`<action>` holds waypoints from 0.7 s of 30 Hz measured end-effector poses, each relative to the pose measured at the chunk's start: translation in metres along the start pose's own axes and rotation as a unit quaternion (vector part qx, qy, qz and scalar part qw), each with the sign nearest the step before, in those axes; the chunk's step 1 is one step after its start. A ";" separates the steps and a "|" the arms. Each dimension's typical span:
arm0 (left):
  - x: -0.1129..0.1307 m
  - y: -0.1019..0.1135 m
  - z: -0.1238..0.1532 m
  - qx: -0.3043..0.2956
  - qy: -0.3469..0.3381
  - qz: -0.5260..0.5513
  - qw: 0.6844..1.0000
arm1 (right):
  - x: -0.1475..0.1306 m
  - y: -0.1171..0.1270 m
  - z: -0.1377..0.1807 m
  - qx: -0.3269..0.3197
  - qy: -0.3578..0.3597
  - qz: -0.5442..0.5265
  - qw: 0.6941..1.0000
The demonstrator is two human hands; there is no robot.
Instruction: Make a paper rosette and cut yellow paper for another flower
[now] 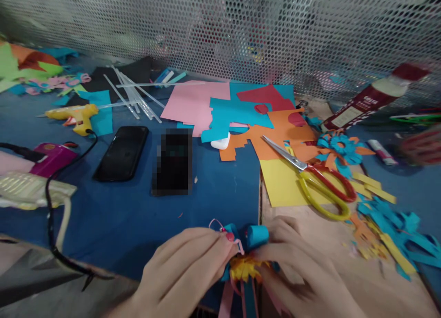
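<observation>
At the front edge of the table, between my two hands, is a paper flower (245, 268) with a frilled yellow-orange middle, blue curled loops and pink and blue strips hanging below. My left hand (186, 267) is closed on its left side, fingertips pinched beside a thin pink curl. From the right, my right hand (303, 267) grips the flower with bent fingers, close to a rolled blue paper loop (257, 235). The fingers hide much of the flower's underside.
Scissors (303, 166) lie on yellow and orange paper (279, 182). Left are a yellow glue gun (74, 116) with a trailing cord, glue sticks (136, 95) and a black phone (122, 153). A bottle (370, 100) and blue paper scraps (403, 226) are right. Perforated metal (220, 33) stands behind.
</observation>
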State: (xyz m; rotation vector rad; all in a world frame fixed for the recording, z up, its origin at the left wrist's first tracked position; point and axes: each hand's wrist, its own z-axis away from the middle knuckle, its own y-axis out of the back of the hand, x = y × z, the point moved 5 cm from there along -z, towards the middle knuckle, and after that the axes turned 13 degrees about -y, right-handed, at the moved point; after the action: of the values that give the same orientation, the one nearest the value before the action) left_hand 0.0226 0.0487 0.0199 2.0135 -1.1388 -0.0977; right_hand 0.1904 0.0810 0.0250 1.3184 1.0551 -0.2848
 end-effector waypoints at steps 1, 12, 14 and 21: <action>0.001 0.000 -0.001 0.004 -0.004 0.003 1.000 | 0.000 0.000 0.000 0.000 -0.001 0.000 1.000; 0.003 0.004 -0.016 0.007 -0.040 -0.024 0.999 | 0.001 0.000 0.000 0.010 0.008 0.000 1.000; 0.004 0.004 -0.014 0.000 -0.048 -0.020 0.999 | 0.001 0.000 0.000 0.014 0.010 0.001 1.000; 0.003 0.004 -0.006 -0.008 -0.046 0.006 0.999 | -0.001 0.001 -0.001 0.016 0.006 0.003 1.000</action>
State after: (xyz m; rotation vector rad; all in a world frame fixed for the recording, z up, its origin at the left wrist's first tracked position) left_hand 0.0242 0.0490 0.0273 2.0050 -1.2031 -0.1953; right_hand 0.1903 0.0824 0.0264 1.3526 1.0604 -0.2916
